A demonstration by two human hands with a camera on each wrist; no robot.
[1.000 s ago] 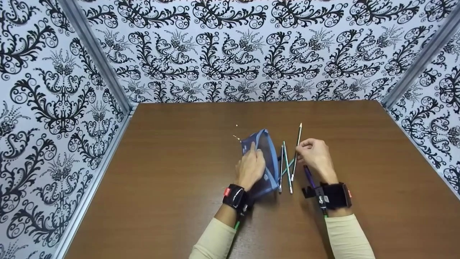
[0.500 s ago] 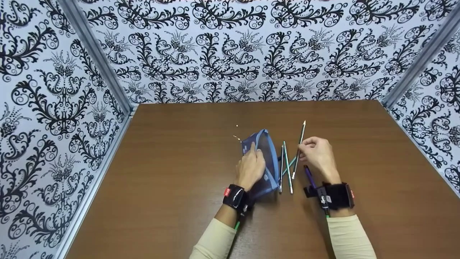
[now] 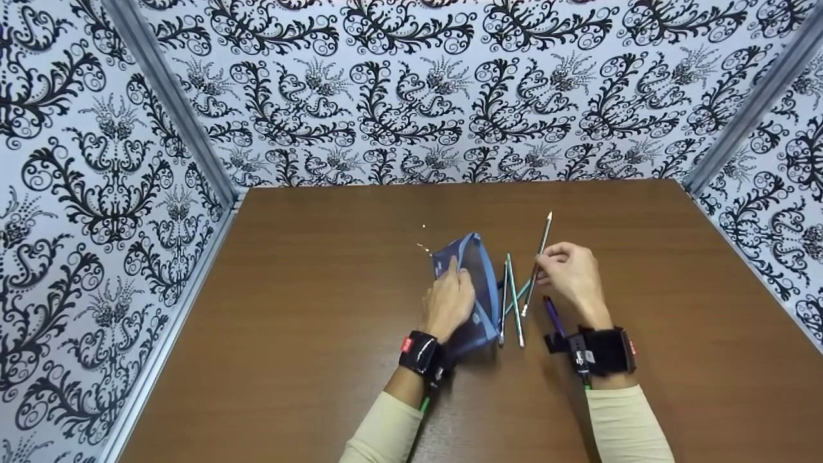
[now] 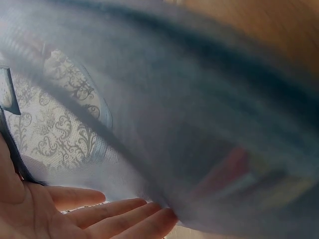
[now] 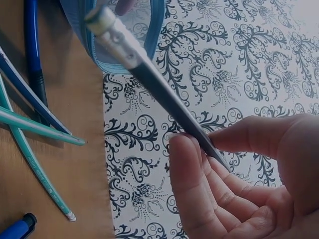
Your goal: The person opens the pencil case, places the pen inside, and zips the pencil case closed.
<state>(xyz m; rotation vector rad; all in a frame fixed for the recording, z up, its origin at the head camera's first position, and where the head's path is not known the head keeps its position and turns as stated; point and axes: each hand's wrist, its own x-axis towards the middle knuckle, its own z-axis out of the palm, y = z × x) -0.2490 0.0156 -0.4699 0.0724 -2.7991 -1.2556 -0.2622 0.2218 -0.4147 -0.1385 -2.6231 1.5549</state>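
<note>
My left hand (image 3: 448,297) holds a blue mesh pencil case (image 3: 487,331), its zipped mouth gaping towards the right. In the left wrist view the fingers (image 4: 119,216) lie along the mesh; blurred red and yellow shapes show through it, too unclear to name. Thumb and fingertips of my right hand (image 3: 572,276) pinch a dark pencil (image 3: 544,235), raised, tip pointing away and eraser end towards me. Between case and right hand lie a dark pencil (image 3: 503,308) and teal pencils (image 3: 515,305), partly crossed. A blue-purple pen (image 3: 553,313) lies beside the right wrist.
Everything lies on a brown wooden table (image 3: 308,289). Patterned walls (image 3: 411,96) enclose it at the back and sides. Small pale bits (image 3: 424,247) are near the case's far left corner. Another blue pen (image 5: 32,40) shows in the right wrist view.
My right hand has shifted slightly to the right and away from me, carrying the dark pencil clear of the others. The left hand and pencil case have stayed nearly still.
</note>
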